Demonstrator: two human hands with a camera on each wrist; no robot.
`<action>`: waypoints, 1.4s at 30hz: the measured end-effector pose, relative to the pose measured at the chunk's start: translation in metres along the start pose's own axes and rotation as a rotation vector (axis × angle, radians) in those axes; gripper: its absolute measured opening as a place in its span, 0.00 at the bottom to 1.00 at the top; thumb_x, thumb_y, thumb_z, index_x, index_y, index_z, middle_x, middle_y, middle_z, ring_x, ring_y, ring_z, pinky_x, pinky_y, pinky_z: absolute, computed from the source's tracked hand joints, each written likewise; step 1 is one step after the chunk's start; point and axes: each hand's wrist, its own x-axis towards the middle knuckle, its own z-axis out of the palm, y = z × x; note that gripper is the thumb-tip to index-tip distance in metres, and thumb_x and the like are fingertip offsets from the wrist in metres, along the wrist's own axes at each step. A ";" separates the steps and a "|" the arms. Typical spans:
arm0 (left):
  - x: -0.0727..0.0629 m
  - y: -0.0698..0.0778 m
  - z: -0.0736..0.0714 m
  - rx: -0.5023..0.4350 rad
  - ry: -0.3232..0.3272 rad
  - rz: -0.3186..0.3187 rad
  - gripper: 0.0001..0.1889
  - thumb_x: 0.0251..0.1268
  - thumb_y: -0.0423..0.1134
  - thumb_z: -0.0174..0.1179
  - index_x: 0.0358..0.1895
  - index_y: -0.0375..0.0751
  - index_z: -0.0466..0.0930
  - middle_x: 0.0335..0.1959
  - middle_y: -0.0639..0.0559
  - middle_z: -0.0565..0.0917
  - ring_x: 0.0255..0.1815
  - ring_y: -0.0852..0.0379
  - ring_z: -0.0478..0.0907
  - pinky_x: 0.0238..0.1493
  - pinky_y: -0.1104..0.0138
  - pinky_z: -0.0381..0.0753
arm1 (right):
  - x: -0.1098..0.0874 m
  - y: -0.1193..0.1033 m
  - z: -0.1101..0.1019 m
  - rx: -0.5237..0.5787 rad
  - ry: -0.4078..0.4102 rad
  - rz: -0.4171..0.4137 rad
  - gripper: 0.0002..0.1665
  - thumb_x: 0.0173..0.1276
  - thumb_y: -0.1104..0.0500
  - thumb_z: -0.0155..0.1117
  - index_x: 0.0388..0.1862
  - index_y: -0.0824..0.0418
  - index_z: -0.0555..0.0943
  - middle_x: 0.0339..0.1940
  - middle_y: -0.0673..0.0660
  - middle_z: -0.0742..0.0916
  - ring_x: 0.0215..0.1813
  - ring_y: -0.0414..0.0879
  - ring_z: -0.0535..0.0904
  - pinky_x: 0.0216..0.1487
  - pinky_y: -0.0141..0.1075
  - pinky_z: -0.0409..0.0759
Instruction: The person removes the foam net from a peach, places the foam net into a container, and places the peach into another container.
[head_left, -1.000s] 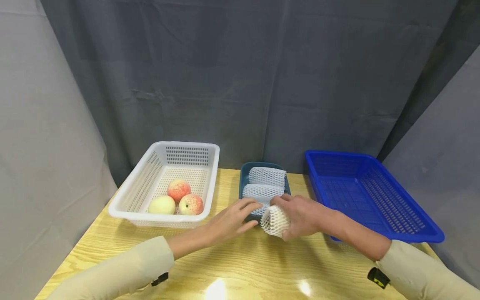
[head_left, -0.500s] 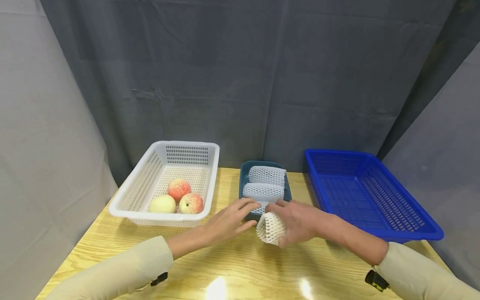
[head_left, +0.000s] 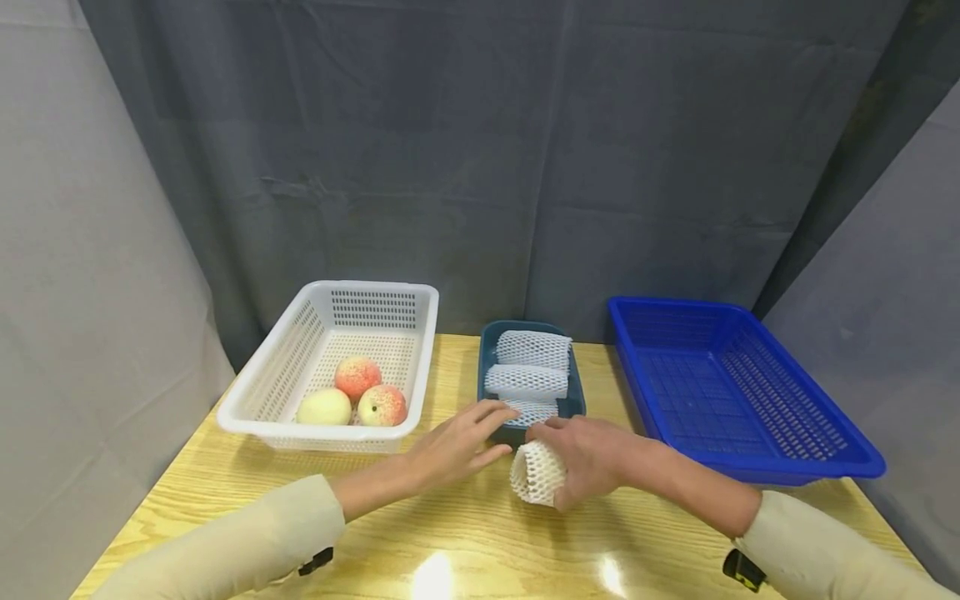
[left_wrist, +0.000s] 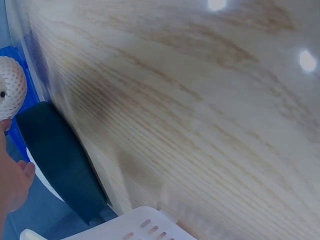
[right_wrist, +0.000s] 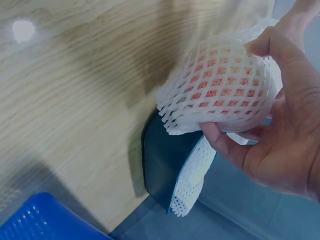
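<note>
My right hand (head_left: 581, 458) grips a peach in a white foam net sleeve (head_left: 537, 473), just in front of the dark green box. Red and yellow skin shows through the mesh of the netted peach (right_wrist: 225, 82) in the right wrist view, with thumb and fingers around it. Loosely bent and holding nothing, my left hand (head_left: 465, 442) hovers by the near left corner of the dark green box (head_left: 576, 392). Several foam net sleeves (head_left: 528, 381) lie flat in that box. The left wrist view catches part of my left hand (left_wrist: 15, 182) below the netted peach.
To the left, a white basket (head_left: 247, 421) holds two red-blushed peaches (head_left: 382, 406) and a pale yellow one (head_left: 324, 407). A blue basket (head_left: 705, 400) stands on the right of the wooden table (head_left: 450, 533). Grey cloth (head_left: 420, 150) hangs behind.
My right hand has drawn the netted peach toward me and slightly left, away from the green box. The left hand has hardly moved.
</note>
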 end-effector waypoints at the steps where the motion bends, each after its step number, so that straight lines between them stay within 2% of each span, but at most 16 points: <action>1: 0.000 0.000 0.000 -0.004 -0.002 -0.001 0.25 0.68 0.40 0.67 0.65 0.38 0.74 0.60 0.44 0.76 0.61 0.51 0.74 0.59 0.67 0.76 | 0.000 -0.001 0.001 0.000 -0.003 0.004 0.42 0.41 0.51 0.79 0.58 0.50 0.73 0.42 0.46 0.80 0.36 0.42 0.75 0.31 0.34 0.77; 9: -0.002 0.000 0.003 -0.016 -0.034 -0.030 0.24 0.68 0.41 0.66 0.65 0.38 0.74 0.61 0.44 0.75 0.62 0.51 0.73 0.60 0.66 0.76 | 0.002 -0.003 0.009 -0.001 0.001 0.002 0.41 0.42 0.50 0.78 0.58 0.51 0.74 0.42 0.46 0.79 0.35 0.42 0.74 0.29 0.34 0.76; 24: -0.004 0.002 0.006 -0.043 -0.049 -0.017 0.24 0.69 0.42 0.65 0.65 0.39 0.74 0.61 0.46 0.75 0.62 0.52 0.73 0.62 0.66 0.73 | 0.005 0.002 0.022 -0.045 0.034 0.004 0.42 0.45 0.48 0.78 0.60 0.54 0.74 0.43 0.48 0.79 0.35 0.44 0.75 0.32 0.38 0.77; 33: -0.006 -0.001 0.010 -0.035 -0.017 0.008 0.24 0.67 0.40 0.67 0.64 0.38 0.74 0.60 0.46 0.76 0.61 0.52 0.74 0.62 0.67 0.73 | 0.005 0.001 0.025 -0.063 0.059 0.023 0.42 0.50 0.45 0.76 0.63 0.55 0.73 0.47 0.50 0.80 0.40 0.46 0.76 0.36 0.41 0.78; 42: -0.011 -0.002 0.010 -0.032 -0.027 0.008 0.23 0.69 0.40 0.65 0.64 0.38 0.74 0.59 0.45 0.76 0.61 0.52 0.75 0.63 0.68 0.72 | 0.003 0.004 0.025 -0.032 0.126 -0.034 0.38 0.54 0.44 0.77 0.59 0.56 0.74 0.43 0.49 0.81 0.36 0.41 0.77 0.34 0.37 0.78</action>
